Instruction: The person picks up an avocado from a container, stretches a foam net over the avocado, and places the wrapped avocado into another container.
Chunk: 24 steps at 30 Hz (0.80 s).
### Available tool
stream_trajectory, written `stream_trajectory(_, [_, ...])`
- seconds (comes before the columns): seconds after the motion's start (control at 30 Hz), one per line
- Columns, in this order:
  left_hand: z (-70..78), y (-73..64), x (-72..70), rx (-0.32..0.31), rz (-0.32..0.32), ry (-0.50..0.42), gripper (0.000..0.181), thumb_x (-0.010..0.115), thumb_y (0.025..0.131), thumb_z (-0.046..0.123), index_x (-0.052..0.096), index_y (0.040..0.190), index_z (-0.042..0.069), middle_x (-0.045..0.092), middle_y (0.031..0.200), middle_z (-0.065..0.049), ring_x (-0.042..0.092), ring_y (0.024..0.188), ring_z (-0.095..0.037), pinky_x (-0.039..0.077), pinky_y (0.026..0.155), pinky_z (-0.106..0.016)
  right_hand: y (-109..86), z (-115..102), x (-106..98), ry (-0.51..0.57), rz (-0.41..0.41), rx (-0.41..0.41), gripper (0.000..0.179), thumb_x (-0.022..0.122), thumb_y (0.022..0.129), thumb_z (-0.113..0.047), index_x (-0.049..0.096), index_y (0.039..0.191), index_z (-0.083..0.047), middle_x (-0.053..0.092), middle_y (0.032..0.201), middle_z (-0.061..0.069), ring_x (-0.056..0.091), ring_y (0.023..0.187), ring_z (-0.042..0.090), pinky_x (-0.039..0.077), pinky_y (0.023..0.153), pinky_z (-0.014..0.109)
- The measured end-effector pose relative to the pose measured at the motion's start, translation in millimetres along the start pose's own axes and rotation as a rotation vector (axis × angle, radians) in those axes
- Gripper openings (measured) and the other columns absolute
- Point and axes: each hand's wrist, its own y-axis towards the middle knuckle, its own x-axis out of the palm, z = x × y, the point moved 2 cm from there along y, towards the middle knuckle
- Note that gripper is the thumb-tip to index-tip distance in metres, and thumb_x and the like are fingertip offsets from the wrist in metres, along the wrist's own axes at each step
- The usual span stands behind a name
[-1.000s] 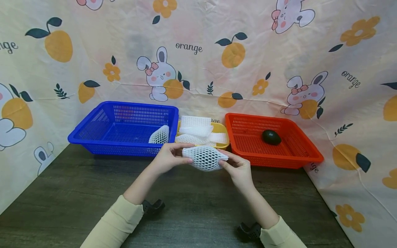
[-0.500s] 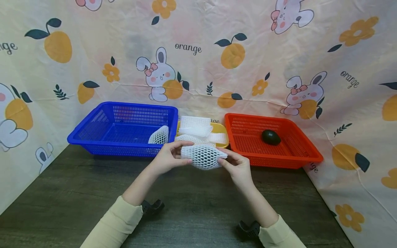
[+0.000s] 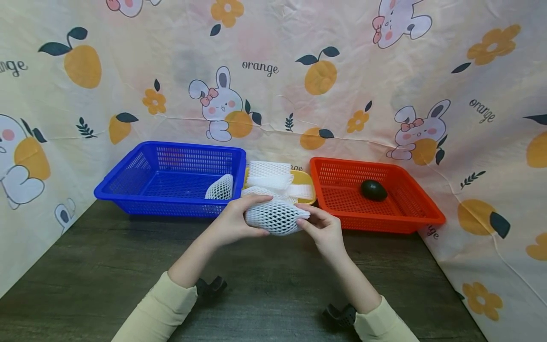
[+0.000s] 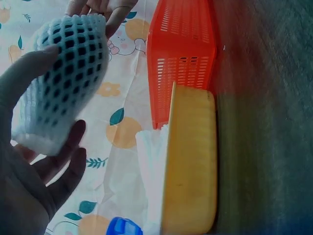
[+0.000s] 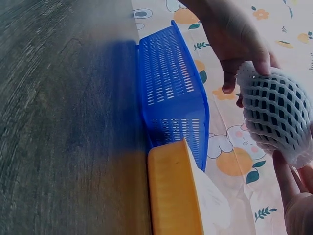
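Note:
In the head view both hands hold a dark avocado in a white foam net sleeve [image 3: 275, 218] above the table. My left hand [image 3: 232, 222] grips its left end, thumb in front and fingers behind. At the other end, my right hand [image 3: 323, 232] pinches the gathered tip of the sleeve between thumb and fingers. Dark skin shows through the mesh in the left wrist view, where the netted avocado [image 4: 73, 73] lies against the left thumb. Another avocado [image 3: 373, 190], bare and dark green, lies in the red basket [image 3: 384, 223].
A blue basket [image 3: 171, 207] at the back left holds a netted fruit [image 3: 220, 188]. Between the baskets stands a yellow container [image 3: 303, 178] with white foam net sleeves [image 3: 269, 168] piled in it. A printed cloth [image 3: 273, 104] hangs right behind them.
My left hand has moved further round the left end of the sleeve. The netted avocado has shifted slightly left, the right hand following while still pinching the tip.

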Motion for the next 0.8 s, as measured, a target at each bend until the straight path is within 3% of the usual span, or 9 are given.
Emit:
stream_trajectory(0.17, [5.8, -0.8, 1.0, 0.019, -0.037, 0.126, 0.072, 0.088, 0.067, 0.020, 0.058, 0.132, 0.018, 0.058, 0.127, -0.001, 0.053, 0.114, -0.018, 0.044, 0.093, -0.042, -1.3, 1, 2, -0.015, 0.000, -0.002, 0.034, 0.073, 0.084, -0.002, 0.065, 0.116, 0.005, 0.066, 0.111, 0.013, 0.062, 0.092, 0.025, 0.053, 0.079, 0.033])
stream_trajectory(0.4, [11.3, -1.3, 6.0, -0.048, -0.083, 0.249, 0.080, 0.089, 0.065, 0.032, 0.055, 0.136, 0.019, 0.058, 0.129, -0.001, 0.054, 0.114, -0.018, 0.044, 0.094, -0.041, -3.3, 4, 7, -0.045, -0.013, -0.031, 0.031, 0.072, 0.084, 0.000, 0.066, 0.114, 0.004, 0.067, 0.110, 0.014, 0.063, 0.091, 0.024, 0.054, 0.078, 0.034])
stream_trajectory(0.57, [14.7, -0.9, 7.0, -0.020, -0.081, 0.364, 0.078, 0.089, 0.063, 0.037, 0.057, 0.132, 0.019, 0.062, 0.123, 0.001, 0.057, 0.107, -0.016, 0.047, 0.089, -0.039, -4.8, 4, 8, -0.052, -0.034, -0.047, 0.030, 0.071, 0.083, 0.002, 0.067, 0.113, 0.004, 0.066, 0.111, 0.014, 0.063, 0.095, 0.026, 0.053, 0.081, 0.035])
stream_trajectory(0.8, [16.7, -1.0, 8.7, -0.018, -0.071, 0.338, 0.075, 0.089, 0.063, 0.033, 0.058, 0.128, 0.016, 0.062, 0.121, 0.000, 0.057, 0.105, -0.015, 0.047, 0.088, -0.039, -6.1, 1, 10, -0.078, -0.046, -0.052, 0.030, 0.070, 0.084, 0.002, 0.066, 0.114, 0.005, 0.066, 0.112, 0.016, 0.063, 0.095, 0.024, 0.052, 0.082, 0.033])
